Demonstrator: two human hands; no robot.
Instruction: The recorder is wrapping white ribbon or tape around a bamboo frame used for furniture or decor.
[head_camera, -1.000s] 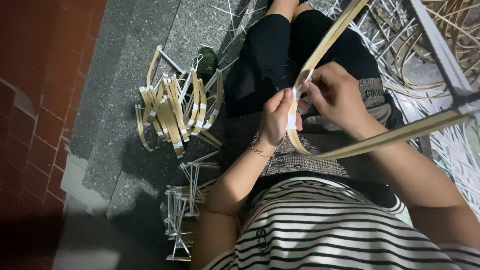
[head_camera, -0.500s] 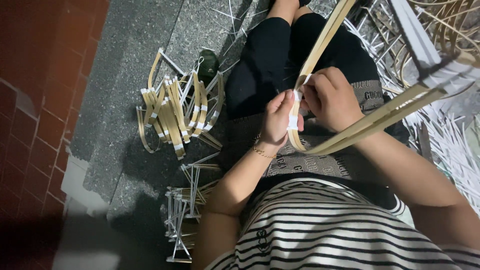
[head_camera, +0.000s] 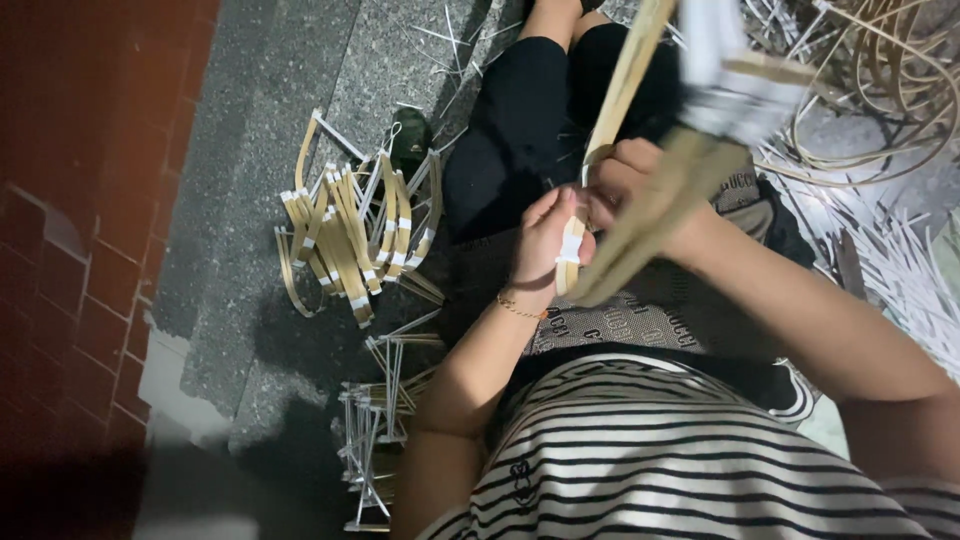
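Your left hand (head_camera: 548, 240) pinches the taped joint (head_camera: 570, 247), and your right hand (head_camera: 628, 180) clamps the bamboo strip (head_camera: 622, 90); loosen either grip and the strip could spring open.

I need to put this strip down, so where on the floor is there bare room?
Bare grey floor lies between the brick wall and the pile of bent strips. The far side is crowded with coils and white scraps.

A pile of bent strips (head_camera: 345, 235) lies left of the lap, coiled strips (head_camera: 880, 90) right.
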